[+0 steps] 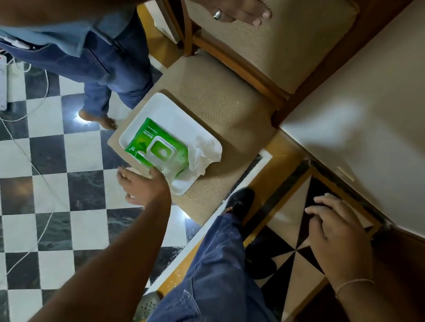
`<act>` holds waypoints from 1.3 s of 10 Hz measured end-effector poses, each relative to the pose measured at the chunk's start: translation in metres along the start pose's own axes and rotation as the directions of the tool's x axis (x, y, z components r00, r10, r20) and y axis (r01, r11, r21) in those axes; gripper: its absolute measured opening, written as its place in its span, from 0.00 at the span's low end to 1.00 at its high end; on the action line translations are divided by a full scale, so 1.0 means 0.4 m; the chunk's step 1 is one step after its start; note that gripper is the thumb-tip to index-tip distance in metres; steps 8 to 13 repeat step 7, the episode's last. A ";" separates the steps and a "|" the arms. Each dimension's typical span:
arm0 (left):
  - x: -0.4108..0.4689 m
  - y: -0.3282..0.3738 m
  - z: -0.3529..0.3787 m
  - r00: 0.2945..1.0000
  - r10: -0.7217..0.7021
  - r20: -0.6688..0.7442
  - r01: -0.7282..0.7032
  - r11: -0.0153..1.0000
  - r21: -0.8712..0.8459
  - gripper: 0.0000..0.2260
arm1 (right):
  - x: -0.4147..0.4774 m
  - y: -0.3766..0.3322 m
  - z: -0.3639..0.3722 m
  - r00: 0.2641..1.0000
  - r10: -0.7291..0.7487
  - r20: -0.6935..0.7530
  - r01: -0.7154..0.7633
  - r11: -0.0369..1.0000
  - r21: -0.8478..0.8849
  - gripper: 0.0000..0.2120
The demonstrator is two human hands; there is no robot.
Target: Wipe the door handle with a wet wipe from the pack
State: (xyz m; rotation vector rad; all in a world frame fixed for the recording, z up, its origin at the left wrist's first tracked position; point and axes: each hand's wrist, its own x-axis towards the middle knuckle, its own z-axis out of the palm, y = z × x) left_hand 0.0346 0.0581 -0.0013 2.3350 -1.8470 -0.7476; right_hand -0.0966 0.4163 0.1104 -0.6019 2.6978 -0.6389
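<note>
Green wipe pack (156,149) lies flat in a white tray (159,105) on the chair seat (216,97), lid shut, w/ a crumpled used wipe (204,154) just beside it. My left hand (143,186) is at the tray's near edge, fingers spread, holding nothing. Right hand (338,236) hangs loose, empty, well apart. Step, I'd say: fetching a wipe. Next: flip lid, pinch one sheet out. Door handle not in view.

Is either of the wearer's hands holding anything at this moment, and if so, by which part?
Nothing is held. The left hand is open at the near edge of the wet wipe pack; the right hand hangs empty.
</note>
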 end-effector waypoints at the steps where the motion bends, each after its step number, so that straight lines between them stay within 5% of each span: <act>1: -0.007 -0.025 0.007 0.961 0.207 0.182 -0.203 0.978 -0.041 0.28 | 0.007 0.016 -0.003 1.000 0.017 -0.011 -0.016 1.000 0.015 0.11; 2: 0.001 -0.003 0.025 0.888 0.383 0.256 -0.434 0.882 0.185 0.28 | 0.003 0.031 -0.008 1.000 0.023 0.017 -0.023 1.000 -0.008 0.09; 5: 0.029 0.084 0.064 0.779 0.460 0.426 -0.627 0.559 0.543 0.25 | -0.055 0.047 -0.005 0.989 0.145 -0.019 -0.145 0.989 -0.009 0.08; 7: 0.002 0.103 0.023 0.766 0.407 0.498 -0.640 0.552 0.534 0.34 | -0.071 0.107 -0.107 0.908 0.372 -0.191 -0.383 0.923 -0.024 0.13; 13: 0.002 0.103 0.023 0.766 0.407 0.498 -0.640 0.552 0.534 0.34 | -0.071 0.107 -0.107 0.908 0.372 -0.191 -0.383 0.923 -0.024 0.13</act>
